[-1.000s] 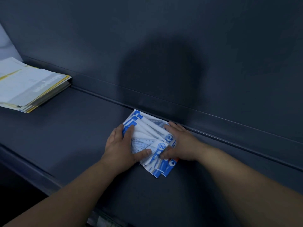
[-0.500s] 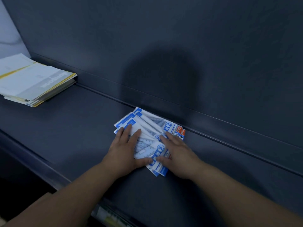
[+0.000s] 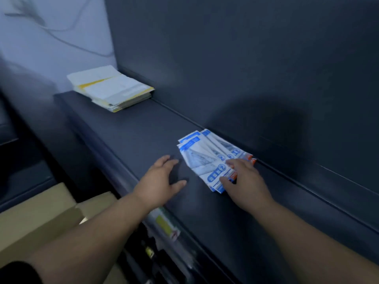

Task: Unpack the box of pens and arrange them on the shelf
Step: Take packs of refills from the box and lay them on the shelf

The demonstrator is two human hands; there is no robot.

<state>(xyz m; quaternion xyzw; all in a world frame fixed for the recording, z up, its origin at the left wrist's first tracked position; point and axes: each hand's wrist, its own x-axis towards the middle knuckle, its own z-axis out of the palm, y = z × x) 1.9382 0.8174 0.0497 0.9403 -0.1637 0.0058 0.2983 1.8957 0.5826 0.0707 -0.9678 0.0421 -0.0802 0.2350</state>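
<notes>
Right, packs point(image 3: 211, 158) are on the shelf point(image 3: 123, 136), fanned in an overlapping pile with the far edge touching the back panel point(image 3: 225, 58). Blue ends point left and away, orange ends toward the right hand point(image 3: 244, 181).

That hand rests on the pile's near right end. Its fingers lie fairly straight and slightly apart on top of the orange ends, thumb against the near corner. Reads as a hold-down, pinning the fan so it doesn't slide on the shelf.

Left hand point(image 3: 160, 181) is just beside the pile, not touching it. Fingers are spread and relaxed, thumb out, holding nothing. Frame is motion-blurred, so I can't tell if the palm rests on the shelf or hovers.

Papers point(image 3: 110, 89) sit well apart at the shelf's far left end, also against the panel. Box point(image 3: 41, 218) is down left, below shelf level; contents not visible.

Judgement: the pile is placed but not squared, so the fan wants tidying into a neat stack or row. The panel makes a handy backstop for that. Risk: thin packs probably skid over each other if pushed from one side only.
</notes>
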